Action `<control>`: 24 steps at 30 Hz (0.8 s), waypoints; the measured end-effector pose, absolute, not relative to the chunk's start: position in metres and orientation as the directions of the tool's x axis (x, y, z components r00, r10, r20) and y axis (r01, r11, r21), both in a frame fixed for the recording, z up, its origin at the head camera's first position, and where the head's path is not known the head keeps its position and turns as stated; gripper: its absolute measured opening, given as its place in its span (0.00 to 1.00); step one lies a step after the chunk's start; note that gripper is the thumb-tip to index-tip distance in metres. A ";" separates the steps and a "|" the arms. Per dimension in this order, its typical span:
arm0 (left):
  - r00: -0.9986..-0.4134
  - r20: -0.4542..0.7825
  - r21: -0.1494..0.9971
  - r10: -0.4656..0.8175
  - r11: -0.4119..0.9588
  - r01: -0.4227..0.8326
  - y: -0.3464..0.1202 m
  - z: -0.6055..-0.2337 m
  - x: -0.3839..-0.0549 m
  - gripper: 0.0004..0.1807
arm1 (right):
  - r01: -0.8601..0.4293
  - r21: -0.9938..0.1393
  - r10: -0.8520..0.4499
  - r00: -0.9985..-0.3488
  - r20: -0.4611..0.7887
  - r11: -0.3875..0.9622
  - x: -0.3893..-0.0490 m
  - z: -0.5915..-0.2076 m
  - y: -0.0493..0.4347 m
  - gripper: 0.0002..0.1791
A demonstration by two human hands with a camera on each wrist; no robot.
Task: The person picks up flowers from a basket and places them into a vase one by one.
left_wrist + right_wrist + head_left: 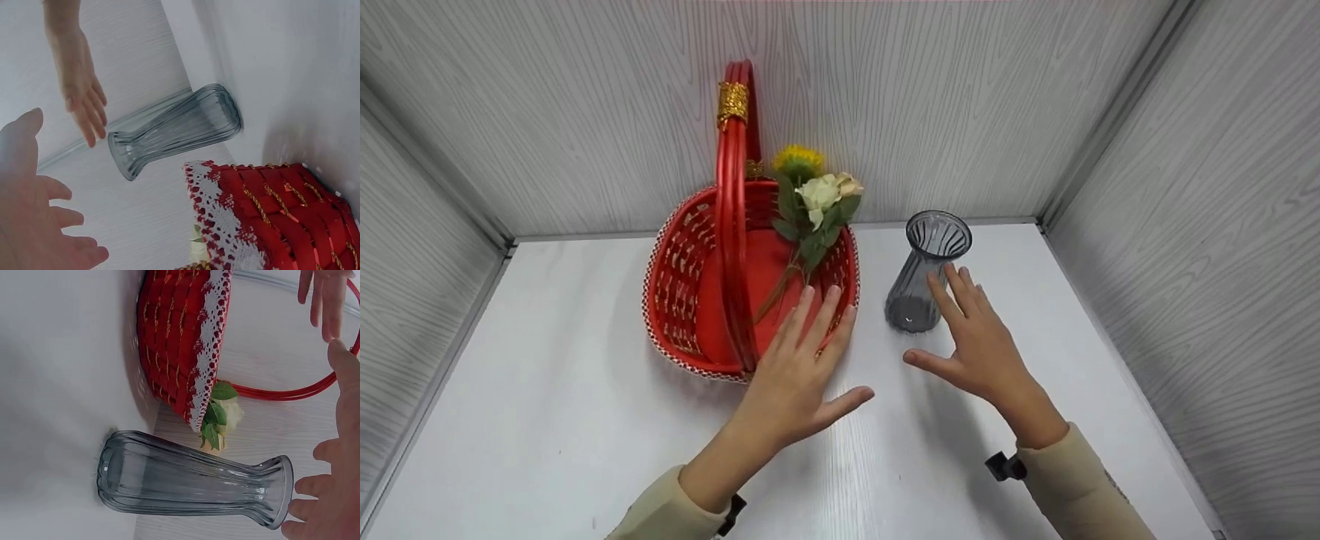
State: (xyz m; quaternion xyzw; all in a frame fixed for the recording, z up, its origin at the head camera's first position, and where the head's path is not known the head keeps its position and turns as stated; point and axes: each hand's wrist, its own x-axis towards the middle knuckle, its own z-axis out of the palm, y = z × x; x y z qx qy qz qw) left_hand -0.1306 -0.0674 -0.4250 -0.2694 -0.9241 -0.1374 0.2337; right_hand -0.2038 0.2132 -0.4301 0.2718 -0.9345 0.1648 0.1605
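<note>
glass vase (912,296), ribbed, near right hand (981,341); woven basket (678,281) near left hand (795,379)

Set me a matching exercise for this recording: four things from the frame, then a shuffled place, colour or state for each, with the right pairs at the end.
Column 1
1. Basket
2. Vase
3. Yellow flower
4. Left hand

Column 2
A. Fingers straight, gripping nothing
B. Grey and see-through, standing on the white table
C. Red, with an arched handle
D. Above the pale blooms in the head view

Pairs: 1-C, 2-B, 3-D, 4-A
</note>
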 end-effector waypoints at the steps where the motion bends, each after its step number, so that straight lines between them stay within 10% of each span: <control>1: -0.739 0.516 0.128 0.433 0.814 0.566 -0.069 -0.424 -0.128 0.50 | -0.561 -0.231 -0.453 -0.802 0.389 0.795 -0.204 -0.431 0.211 0.60; 24: -0.480 0.828 0.091 0.289 0.776 0.624 -0.127 -0.406 -0.086 0.37 | -0.553 -0.453 -0.445 -0.833 0.330 0.699 -0.223 -0.441 0.169 0.57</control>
